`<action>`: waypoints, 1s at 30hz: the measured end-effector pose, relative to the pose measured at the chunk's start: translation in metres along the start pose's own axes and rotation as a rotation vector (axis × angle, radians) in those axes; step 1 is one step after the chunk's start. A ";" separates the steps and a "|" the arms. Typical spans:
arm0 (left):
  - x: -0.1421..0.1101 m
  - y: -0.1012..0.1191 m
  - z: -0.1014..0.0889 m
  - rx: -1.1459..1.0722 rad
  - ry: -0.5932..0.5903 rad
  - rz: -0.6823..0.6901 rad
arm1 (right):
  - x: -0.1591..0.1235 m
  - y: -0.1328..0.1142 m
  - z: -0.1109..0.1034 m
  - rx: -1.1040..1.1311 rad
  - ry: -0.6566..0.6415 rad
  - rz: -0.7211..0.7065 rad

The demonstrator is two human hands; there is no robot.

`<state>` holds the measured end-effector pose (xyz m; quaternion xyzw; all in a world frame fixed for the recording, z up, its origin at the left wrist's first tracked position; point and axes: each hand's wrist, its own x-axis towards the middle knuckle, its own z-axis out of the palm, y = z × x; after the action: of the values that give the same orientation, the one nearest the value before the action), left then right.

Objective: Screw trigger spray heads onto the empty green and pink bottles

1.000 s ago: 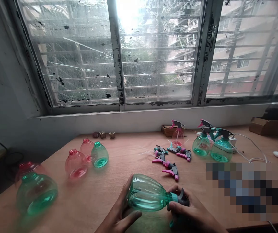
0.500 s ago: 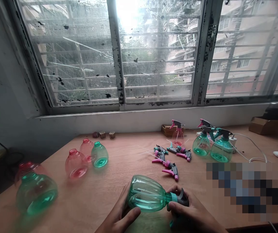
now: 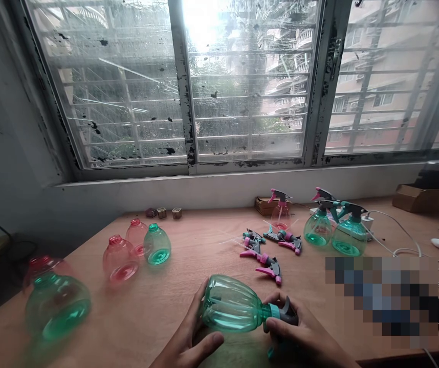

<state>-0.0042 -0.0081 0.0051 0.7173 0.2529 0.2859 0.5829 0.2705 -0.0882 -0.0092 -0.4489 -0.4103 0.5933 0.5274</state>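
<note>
A clear green spray bottle [image 3: 233, 304] lies on its side between my hands, above the near part of the table. My left hand [image 3: 196, 327] cups its base, thumb below and fingers behind. At the neck, my right hand [image 3: 292, 322] pinches the teal collar [image 3: 273, 311] of the dark grey and teal spray head [image 3: 288, 313]. The head sits on the bottle's mouth; I cannot tell how tightly. Beyond the bottle lie several loose spray heads [image 3: 269, 268] in pink, grey and teal, with thin tubes.
Headless bottles stand at left: a large green one [image 3: 58, 306], a small green one [image 3: 157, 244] and several pink ones [image 3: 120, 258]. Bottles with heads, one pink [image 3: 281, 212] and green ones [image 3: 350, 235], stand at the back right near white cables [image 3: 407, 225] and a cardboard box [image 3: 426, 198].
The bottle has turned slightly in my left hand, and my left thumb has shifted a little. My right hand stays at the collar.
</note>
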 end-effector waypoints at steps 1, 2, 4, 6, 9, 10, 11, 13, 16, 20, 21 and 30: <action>0.000 -0.001 0.000 0.005 0.012 -0.001 | 0.000 0.000 0.000 -0.007 -0.004 -0.009; 0.000 -0.002 -0.001 0.009 0.022 -0.002 | 0.000 -0.001 0.000 -0.012 -0.010 -0.017; 0.000 -0.004 -0.001 0.006 0.036 0.003 | 0.000 -0.001 0.000 -0.014 -0.023 -0.028; 0.000 -0.006 0.000 -0.026 0.033 0.015 | 0.000 -0.001 0.000 -0.006 -0.026 -0.026; 0.001 -0.007 0.002 -0.091 0.013 0.035 | 0.000 0.000 0.000 0.006 -0.022 -0.022; 0.001 -0.007 0.003 -0.103 0.013 0.039 | 0.000 0.001 0.000 0.009 -0.018 -0.019; 0.001 -0.007 0.003 -0.109 0.018 0.042 | 0.000 0.001 0.000 0.013 -0.012 -0.016; 0.001 -0.006 0.005 -0.117 0.028 0.049 | -0.001 0.000 0.000 0.018 -0.002 -0.004; 0.000 -0.003 0.006 -0.120 0.015 0.059 | -0.001 -0.002 0.001 0.006 -0.003 -0.003; -0.001 0.004 0.006 -0.059 0.022 0.035 | -0.001 -0.003 0.001 -0.003 -0.004 -0.020; -0.001 0.006 0.005 -0.030 0.037 0.020 | -0.001 -0.004 0.002 -0.001 -0.004 -0.018; 0.002 -0.007 -0.002 0.057 0.054 0.011 | -0.002 -0.004 0.002 0.028 -0.026 -0.012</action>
<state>-0.0046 -0.0038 -0.0013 0.7271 0.2726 0.3010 0.5535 0.2698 -0.0896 -0.0042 -0.4312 -0.4114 0.6017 0.5317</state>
